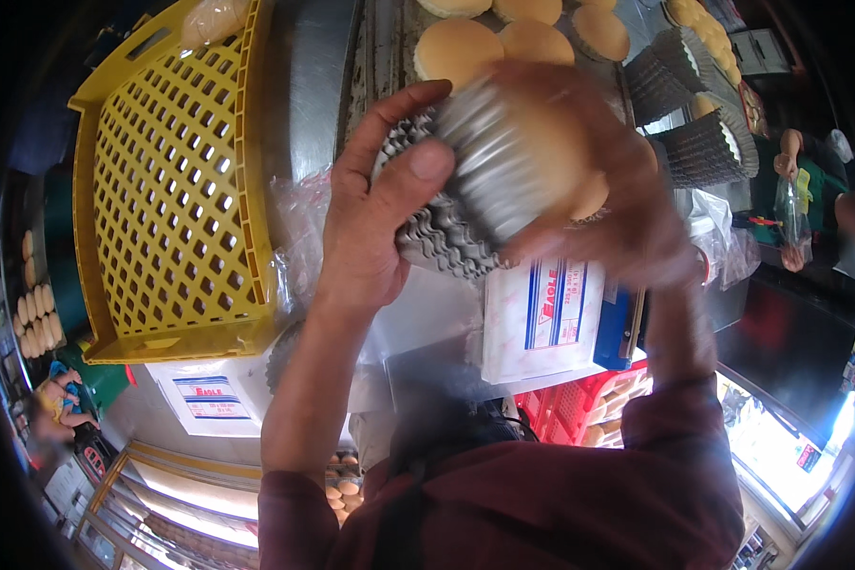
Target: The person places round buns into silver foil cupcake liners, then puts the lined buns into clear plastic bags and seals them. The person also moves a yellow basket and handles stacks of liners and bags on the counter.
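Note:
My left hand (360, 221) grips a stack of fluted metal cake tins (445, 239), thumb on top and fingers round the far side. A blurred, shiny fluted tin (495, 160) lies against the stack, between my two hands. My right hand (613, 178), smeared by motion, is curled round a round golden cake (552, 135) at the mouth of that tin. Whether the cake is still inside the tin cannot be told. More round golden cakes (459, 50) sit on a worn metal tray (385, 53) just beyond my hands.
A yellow lattice crate (256, 185) stands at left. Stacked fluted tins (709, 146) lean at right. Packs of printed plastic bags (506, 328) lie at the table's near edge, above a red crate (552, 402) of buns. Another person's hand (785, 165) is at far right.

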`<state>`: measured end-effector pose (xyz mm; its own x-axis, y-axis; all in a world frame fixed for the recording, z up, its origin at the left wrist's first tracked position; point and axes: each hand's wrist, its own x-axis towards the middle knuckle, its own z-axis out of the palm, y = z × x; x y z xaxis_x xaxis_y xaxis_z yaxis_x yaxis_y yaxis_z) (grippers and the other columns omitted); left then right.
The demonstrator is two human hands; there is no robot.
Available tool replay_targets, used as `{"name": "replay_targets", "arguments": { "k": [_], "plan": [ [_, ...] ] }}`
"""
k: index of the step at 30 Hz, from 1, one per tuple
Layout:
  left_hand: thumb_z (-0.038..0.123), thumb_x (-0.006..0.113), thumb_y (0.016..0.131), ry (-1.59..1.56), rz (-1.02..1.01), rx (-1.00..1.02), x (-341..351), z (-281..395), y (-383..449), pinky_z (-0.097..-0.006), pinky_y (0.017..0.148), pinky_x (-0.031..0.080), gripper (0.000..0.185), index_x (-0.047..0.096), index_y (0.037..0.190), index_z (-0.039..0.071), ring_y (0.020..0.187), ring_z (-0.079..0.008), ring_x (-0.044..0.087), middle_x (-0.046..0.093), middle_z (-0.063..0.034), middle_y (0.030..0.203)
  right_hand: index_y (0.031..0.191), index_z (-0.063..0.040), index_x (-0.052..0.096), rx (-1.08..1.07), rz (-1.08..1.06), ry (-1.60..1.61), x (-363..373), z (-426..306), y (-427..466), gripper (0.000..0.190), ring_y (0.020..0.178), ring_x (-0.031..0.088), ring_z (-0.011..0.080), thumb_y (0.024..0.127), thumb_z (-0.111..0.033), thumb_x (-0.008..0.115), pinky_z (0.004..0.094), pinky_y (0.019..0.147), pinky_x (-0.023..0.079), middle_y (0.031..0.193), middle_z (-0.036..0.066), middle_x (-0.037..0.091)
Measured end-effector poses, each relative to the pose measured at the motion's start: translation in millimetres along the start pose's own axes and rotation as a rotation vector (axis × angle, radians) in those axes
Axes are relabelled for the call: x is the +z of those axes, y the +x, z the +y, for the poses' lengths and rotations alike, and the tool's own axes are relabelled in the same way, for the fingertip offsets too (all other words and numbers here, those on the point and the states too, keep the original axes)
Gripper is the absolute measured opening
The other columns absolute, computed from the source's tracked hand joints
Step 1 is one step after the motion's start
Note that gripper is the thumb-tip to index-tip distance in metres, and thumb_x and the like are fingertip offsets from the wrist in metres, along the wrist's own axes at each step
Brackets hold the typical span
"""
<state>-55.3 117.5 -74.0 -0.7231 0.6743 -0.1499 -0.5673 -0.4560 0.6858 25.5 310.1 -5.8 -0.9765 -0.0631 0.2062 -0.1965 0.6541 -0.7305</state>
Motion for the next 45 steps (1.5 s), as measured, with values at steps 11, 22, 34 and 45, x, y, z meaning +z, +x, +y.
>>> {"name": "replay_targets", "arguments": {
  "k": [11,22,34,45],
  "plan": [
    [0.029,0.088,0.081,0.123,-0.040,0.043,-6,-1,-4,-0.0334,0.094,0.056,0.069,0.057,0.136,0.001,0.103,-0.0181,0.068,0.068,-0.0118,0.118,0.136,0.000,0.058,0.078,0.026,0.264,27,2,-8,0.070,0.119,0.063,0.0227,0.077,-0.019,0.089,0.0386,0.098,0.054,0.130,0.011,0.062],
    [0.043,0.068,0.091,0.108,0.082,0.172,-16,4,15,-0.0364,0.090,0.059,0.071,0.047,0.139,-0.006,0.111,-0.0251,0.067,0.057,-0.0237,0.138,0.126,-0.003,0.070,0.603,0.390,-0.507,-57,138,7,0.060,0.095,0.075,0.0253,0.085,-0.048,0.076,0.0380,0.088,0.058,0.104,0.019,0.076],
    [0.066,0.060,0.093,0.105,0.074,0.082,-42,13,0,-0.0410,0.096,0.055,0.086,0.043,0.144,-0.001,0.118,-0.0286,0.064,0.054,-0.0240,0.142,0.135,-0.003,0.060,0.624,0.212,-0.255,-63,172,-5,0.078,0.106,0.068,0.0199,0.070,-0.030,0.093,0.0345,0.094,0.054,0.112,0.011,0.070],
    [0.066,0.069,0.087,0.206,0.045,0.052,-37,8,-6,-0.0392,0.095,0.057,0.092,0.043,0.145,0.000,0.117,-0.0275,0.065,0.054,-0.0234,0.142,0.138,-0.007,0.061,0.474,0.407,-0.783,-78,173,16,0.076,0.105,0.071,0.0330,0.077,-0.045,0.087,0.0420,0.092,0.057,0.116,0.017,0.070]
  ]
}}
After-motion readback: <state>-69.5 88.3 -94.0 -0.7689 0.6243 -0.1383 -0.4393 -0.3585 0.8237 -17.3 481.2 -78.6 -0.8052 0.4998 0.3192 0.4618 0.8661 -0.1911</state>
